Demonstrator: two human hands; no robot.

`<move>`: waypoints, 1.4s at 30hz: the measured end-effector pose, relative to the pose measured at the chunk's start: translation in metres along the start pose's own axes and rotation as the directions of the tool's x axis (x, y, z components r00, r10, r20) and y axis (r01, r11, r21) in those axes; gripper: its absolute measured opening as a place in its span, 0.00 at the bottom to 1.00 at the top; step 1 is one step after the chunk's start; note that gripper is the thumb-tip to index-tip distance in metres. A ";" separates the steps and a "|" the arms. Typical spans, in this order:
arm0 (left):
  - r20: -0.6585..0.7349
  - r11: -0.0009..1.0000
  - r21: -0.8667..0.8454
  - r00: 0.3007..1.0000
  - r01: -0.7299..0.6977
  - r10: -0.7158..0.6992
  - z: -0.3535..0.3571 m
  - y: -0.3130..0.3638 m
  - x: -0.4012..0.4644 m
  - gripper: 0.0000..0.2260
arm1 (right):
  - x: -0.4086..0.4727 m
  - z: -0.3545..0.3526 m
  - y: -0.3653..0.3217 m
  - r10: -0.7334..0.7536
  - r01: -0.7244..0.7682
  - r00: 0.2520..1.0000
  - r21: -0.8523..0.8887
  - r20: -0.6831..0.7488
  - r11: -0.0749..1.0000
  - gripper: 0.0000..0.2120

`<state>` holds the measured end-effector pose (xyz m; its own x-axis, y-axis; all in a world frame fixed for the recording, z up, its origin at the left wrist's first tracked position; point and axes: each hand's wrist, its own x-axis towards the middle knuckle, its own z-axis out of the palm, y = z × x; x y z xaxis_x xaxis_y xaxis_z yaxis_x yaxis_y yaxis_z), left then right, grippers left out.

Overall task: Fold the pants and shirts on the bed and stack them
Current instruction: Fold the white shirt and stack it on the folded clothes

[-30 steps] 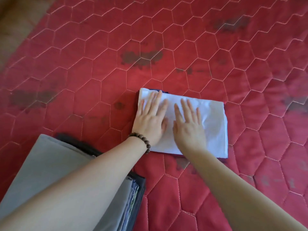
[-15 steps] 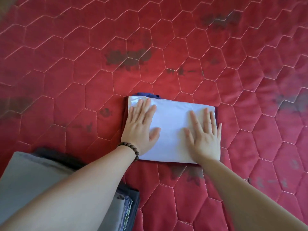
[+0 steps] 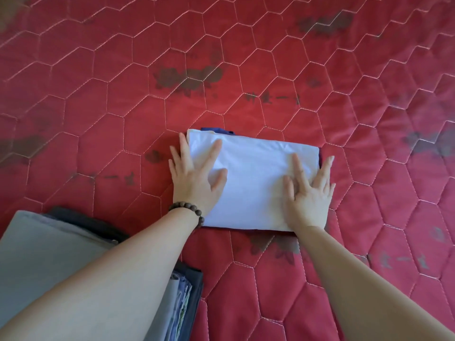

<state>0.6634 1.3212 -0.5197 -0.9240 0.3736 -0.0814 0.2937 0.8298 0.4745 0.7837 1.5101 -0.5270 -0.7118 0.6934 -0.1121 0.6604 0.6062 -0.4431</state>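
1. The red quilted bed cover (image 3: 320,70), stitched in hexagons with dark flower prints, fills the view; broad bare cover lies beyond and to the right of the work, open room for moving.
2. A stack of folded garments, grey cloth on top (image 3: 49,262), sits at the near left, partly under the left forearm, well apart from the shirt; its layered edge faces right.
3. The white folded shirt (image 3: 253,178), a flat rectangle, lies mid-bed with a sliver of dark blue cloth (image 3: 216,130) showing at its far left corner.
4. Since a second ago the hands have slid apart, from the middle to the shirt's ends; smoothing looks finished, lifting onto the stack probably follows.
5. The left hand (image 3: 194,178) and right hand (image 3: 309,193) rest flat, fingers spread, gripping nothing; outer fingers overhang the side edges.
6. A brown beaded bracelet (image 3: 189,211) circles the left wrist.
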 end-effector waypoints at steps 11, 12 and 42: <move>0.299 0.875 -0.409 0.944 0.261 -0.142 -0.037 -0.009 -0.011 0.27 | 0.002 -0.034 0.003 0.182 -0.232 0.947 0.172 0.264 0.958 0.25; 0.352 0.848 -0.457 0.930 0.269 -0.106 -0.040 -0.012 -0.010 0.27 | 0.005 -0.039 0.006 0.176 -0.239 0.934 0.177 0.310 0.955 0.26; 0.343 0.884 -0.459 0.935 0.083 0.090 -0.216 -0.009 -0.139 0.30 | -0.181 -0.199 -0.072 0.015 -0.175 0.951 0.501 0.308 0.848 0.25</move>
<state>0.7364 1.1722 -0.3232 -0.7539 0.5659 -0.3338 0.0703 0.5746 0.8154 0.9131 1.4184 -0.2982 -0.7410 0.5487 -0.3871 0.5648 0.1974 -0.8013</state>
